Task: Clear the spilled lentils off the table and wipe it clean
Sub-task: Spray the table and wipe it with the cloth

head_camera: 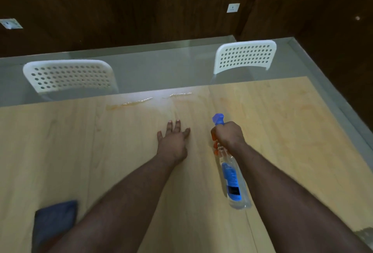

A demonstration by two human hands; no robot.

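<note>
Two white perforated chairs (69, 76) (245, 57) beyond far edge of wooden table (292, 141). Blue cloth (54, 226) near left corner, partly under left forearm. Orange wet streaks (139, 102) along far edge; no lentils discernible. Left hand (173, 139) flat, fingers spread on table. Right hand (229, 134) clamped round spray bottle (232, 180), clear liquid inside.

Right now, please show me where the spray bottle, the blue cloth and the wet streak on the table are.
spray bottle (232, 180): head view, on its blue label.
blue cloth (55, 222): head view, middle of the cloth's visible part.
wet streak (137, 102): head view, on its shiny left part near the table's far edge.
</note>
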